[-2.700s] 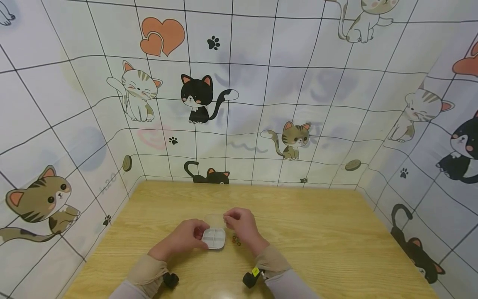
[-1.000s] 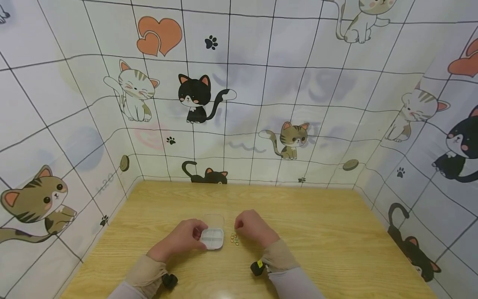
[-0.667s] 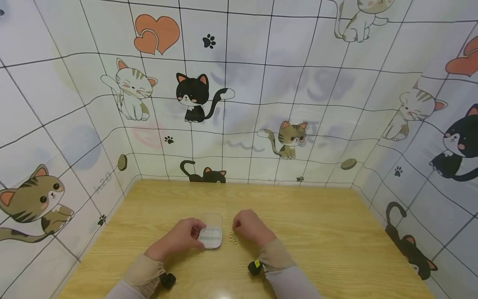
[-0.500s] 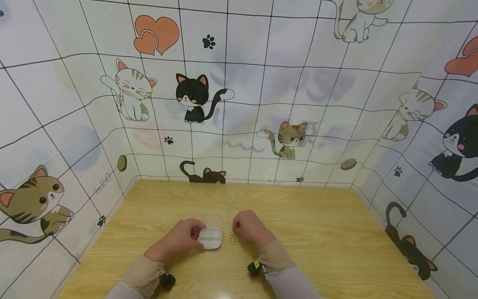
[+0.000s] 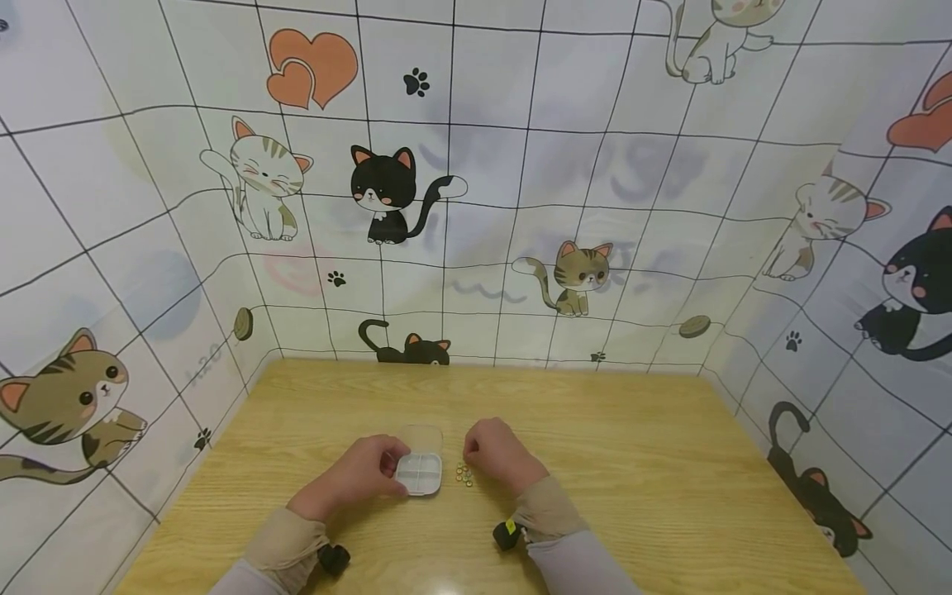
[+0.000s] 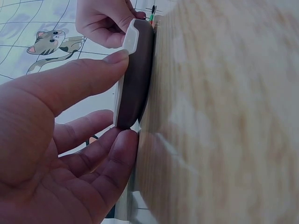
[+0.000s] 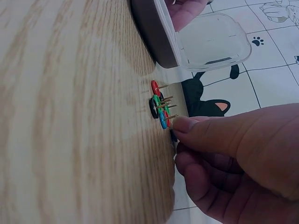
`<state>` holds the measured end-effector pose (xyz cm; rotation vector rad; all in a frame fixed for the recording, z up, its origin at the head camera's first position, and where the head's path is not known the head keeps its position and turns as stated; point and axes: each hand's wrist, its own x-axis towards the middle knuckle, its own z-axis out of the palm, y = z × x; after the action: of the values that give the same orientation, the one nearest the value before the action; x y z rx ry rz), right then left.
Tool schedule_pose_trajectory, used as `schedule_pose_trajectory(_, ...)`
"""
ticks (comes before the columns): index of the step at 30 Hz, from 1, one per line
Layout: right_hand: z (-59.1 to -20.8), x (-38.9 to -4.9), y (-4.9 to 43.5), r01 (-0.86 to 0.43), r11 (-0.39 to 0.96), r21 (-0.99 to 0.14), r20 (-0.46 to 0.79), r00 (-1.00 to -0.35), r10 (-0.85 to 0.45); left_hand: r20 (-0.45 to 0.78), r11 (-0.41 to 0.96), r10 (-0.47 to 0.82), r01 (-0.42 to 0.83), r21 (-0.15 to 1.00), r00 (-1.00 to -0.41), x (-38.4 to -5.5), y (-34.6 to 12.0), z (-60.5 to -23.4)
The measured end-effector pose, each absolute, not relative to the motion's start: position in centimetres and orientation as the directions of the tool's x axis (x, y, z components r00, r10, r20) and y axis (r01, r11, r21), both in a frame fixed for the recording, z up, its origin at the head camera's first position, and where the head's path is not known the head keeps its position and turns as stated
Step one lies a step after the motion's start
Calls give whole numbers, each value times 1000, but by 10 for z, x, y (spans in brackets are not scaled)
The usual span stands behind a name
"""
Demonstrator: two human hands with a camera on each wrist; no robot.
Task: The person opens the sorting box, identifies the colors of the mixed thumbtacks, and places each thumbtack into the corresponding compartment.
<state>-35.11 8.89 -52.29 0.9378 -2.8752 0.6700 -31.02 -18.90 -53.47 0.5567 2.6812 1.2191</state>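
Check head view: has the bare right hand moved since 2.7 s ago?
Yes. Against the black cat print just behind the yellow wood-grain table, the bare right hand has shifted right, away from the clear square plastic lid.

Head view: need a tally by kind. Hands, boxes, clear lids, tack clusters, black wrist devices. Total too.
Left hand and right hand: 2
Box: 1
Clear lid: 1
Tack cluster: 1 (tacks overlap; no sure count within it)
Black wrist devices: 2
Total: 7

Pale lilac sleeves (image 5: pixel 587 566), beige cuffs (image 5: pixel 286 541), black wrist cameras (image 5: pixel 335 560), yellow tag (image 5: pixel 511 525).
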Motion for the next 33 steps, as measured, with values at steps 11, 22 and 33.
schedule_pose_trajectory(11,-527,-352,87,-577,721,-384,164,-811,-562,14,603,389,266,752,-921,-310,-189,-534)
schedule_pose_trajectory(22,-533,-357,87,-523,746,-412,166,-848,-503,7,611,388,263,746,-922,-310,-190,-534)
schedule_pose_trajectory(33,-532,-358,89,-435,701,-566,195,-896,-398,16,605,395,274,747,-918,-311,-191,-535)
